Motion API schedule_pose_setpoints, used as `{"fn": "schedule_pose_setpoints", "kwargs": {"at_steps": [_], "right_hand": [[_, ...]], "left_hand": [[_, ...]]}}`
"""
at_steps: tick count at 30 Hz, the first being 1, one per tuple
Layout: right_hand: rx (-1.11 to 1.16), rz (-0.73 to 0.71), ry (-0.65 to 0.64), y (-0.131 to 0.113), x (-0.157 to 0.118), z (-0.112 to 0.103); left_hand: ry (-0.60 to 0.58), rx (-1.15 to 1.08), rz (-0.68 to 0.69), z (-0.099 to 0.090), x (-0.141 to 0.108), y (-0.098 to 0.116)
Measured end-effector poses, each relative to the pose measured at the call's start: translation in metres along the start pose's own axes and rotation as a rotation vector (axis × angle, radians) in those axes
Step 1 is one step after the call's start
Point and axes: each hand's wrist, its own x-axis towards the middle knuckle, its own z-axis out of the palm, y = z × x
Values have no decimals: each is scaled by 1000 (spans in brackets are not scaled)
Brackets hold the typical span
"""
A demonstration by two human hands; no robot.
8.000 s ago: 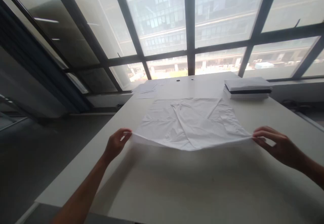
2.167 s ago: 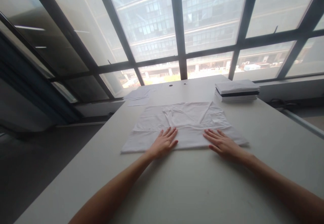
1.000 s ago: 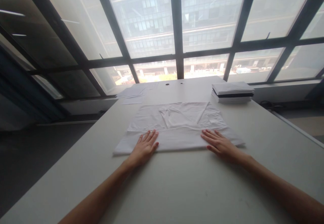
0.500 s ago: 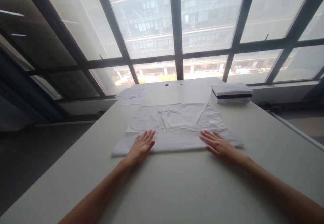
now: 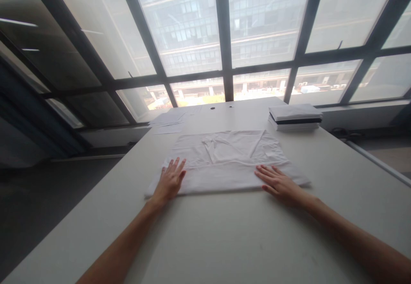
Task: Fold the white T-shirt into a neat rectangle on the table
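Head view:
Cloth [image 5: 229, 160]: white, folded, lies flat on the middle of the surface [image 5: 231, 241], its near band doubled over.
Left hand [image 5: 169, 181]: flat, fingers spread, palm pressing the cloth's near left corner; grips nothing.
Right hand [image 5: 278, 182]: flat, fingers out, resting on the cloth's near right edge; grips nothing.
Stack [image 5: 294, 117]: folded items, far right of the surface, well apart from the cloth.
Papers [image 5: 168, 121]: far left of the surface.
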Motion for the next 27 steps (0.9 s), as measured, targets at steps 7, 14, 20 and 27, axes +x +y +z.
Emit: {"fn": "schedule_pose_setpoints", "kwargs": {"at_steps": [7, 14, 20, 27], "right_hand": [[15, -16, 18, 4, 0, 3], [22, -34, 18, 5, 1, 3], [19, -28, 9, 4, 0, 2], [22, -20, 18, 4, 0, 2]], "left_hand": [[-210, -128, 380, -2, -8, 51], [-260, -124, 376, -3, -8, 52], [-289, -141, 359, -7, -9, 55], [-283, -149, 354, -5, -9, 54]]}}
